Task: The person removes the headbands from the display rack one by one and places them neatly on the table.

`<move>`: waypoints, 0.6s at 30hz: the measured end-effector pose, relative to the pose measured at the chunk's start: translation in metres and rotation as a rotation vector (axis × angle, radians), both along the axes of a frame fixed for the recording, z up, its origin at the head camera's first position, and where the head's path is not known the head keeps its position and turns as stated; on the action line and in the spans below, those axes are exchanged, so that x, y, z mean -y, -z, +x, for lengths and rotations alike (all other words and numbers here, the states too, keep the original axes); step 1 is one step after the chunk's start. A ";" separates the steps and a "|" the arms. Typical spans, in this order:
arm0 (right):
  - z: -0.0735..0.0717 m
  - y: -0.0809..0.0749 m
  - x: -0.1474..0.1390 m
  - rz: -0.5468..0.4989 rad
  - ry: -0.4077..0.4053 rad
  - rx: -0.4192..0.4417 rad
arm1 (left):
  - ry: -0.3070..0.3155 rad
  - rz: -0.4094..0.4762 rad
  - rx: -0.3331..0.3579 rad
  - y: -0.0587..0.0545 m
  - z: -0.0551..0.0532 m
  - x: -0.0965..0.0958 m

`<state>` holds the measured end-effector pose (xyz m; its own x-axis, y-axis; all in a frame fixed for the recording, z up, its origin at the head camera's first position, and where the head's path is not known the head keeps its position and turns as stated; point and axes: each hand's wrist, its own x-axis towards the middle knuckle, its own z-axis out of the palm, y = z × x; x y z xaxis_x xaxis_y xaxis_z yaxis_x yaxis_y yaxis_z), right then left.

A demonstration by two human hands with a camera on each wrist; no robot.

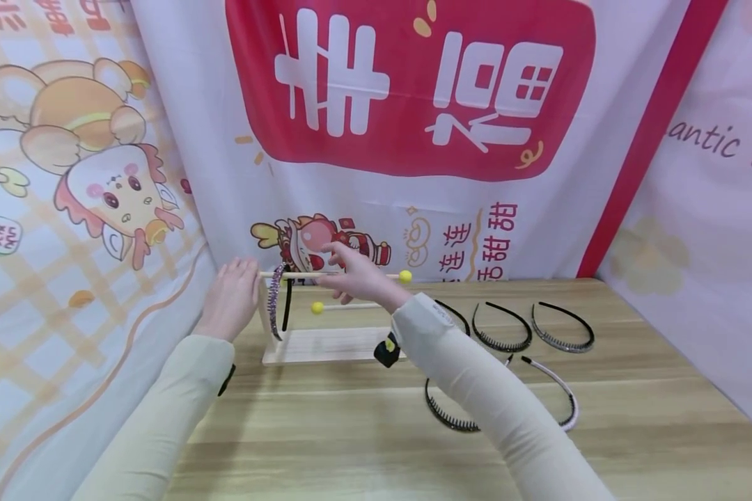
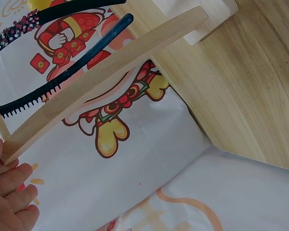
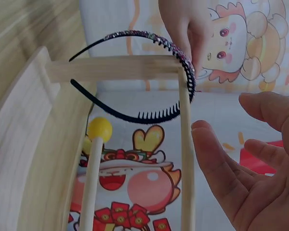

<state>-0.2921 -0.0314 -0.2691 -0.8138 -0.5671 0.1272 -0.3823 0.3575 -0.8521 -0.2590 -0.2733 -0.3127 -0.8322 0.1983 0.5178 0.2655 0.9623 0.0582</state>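
A pale wooden headband stand (image 1: pixel 326 346) has an upright post (image 2: pixel 106 79) at its left end and rods tipped with yellow balls. My left hand (image 1: pixel 230 296) holds the top of that post; its fingertips (image 2: pixel 24 195) show at the post's end. One headband (image 1: pixel 274 306), black with comb teeth and purple-pink sparkle, hangs over the upper rod (image 3: pixel 185 159) right beside the post. My right hand (image 1: pixel 360 277) is next to the same rod, to the right of the headband. Its thumb and fingers are spread, with nothing between them, in the right wrist view.
On the wooden table (image 1: pixel 326 431), right of the stand, lie several more headbands, including a toothed black one (image 1: pixel 504 346), a greyish one (image 1: pixel 570 346) and a pale one (image 1: pixel 574 403). My right forearm partly covers some. Printed cloth (image 1: pixel 514 229) hangs behind and at both sides.
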 end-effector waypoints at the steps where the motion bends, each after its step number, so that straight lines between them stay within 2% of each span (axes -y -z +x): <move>1: 0.000 0.001 0.004 -0.005 -0.008 0.004 | -0.002 0.000 0.001 0.000 0.000 0.000; 9: 0.003 0.006 0.033 -0.001 -0.071 0.023 | -0.006 0.000 0.010 0.002 0.000 0.001; 18: 0.003 0.014 0.057 -0.068 -0.068 0.064 | -0.018 -0.009 0.034 -0.001 0.001 -0.001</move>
<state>-0.2893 -0.0888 -0.2827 -0.7812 -0.6133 0.1163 -0.3479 0.2732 -0.8968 -0.2580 -0.2727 -0.3120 -0.8526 0.1882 0.4874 0.2465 0.9674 0.0578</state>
